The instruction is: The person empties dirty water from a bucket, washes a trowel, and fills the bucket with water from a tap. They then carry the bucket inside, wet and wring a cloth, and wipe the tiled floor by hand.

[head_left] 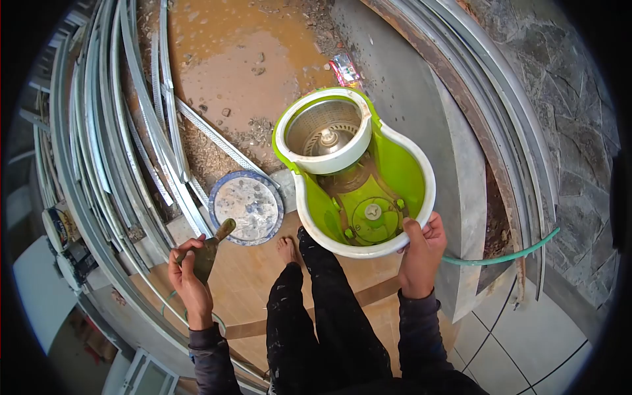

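Note:
My right hand [423,253] grips the white rim of a green mop bucket [411,174] at its near right edge. The bucket is tilted so that its inside shows, with brown dirt on the green floor and a metal spin basket [324,128] at the far end. My left hand [191,280] holds a trowel [209,258] by its flat blade, the brown handle pointing up and away. Between the trowel and the bucket, lower down, lies a round, stained lid-like disc [246,207] with a blue rim.
Long metal profiles [118,125] run down the left side, and more curve along the right. Muddy water [243,72] lies ahead, beside a colourful wrapper [343,69]. A green hose [503,258] crosses at right. My legs and a bare foot [287,251] are below.

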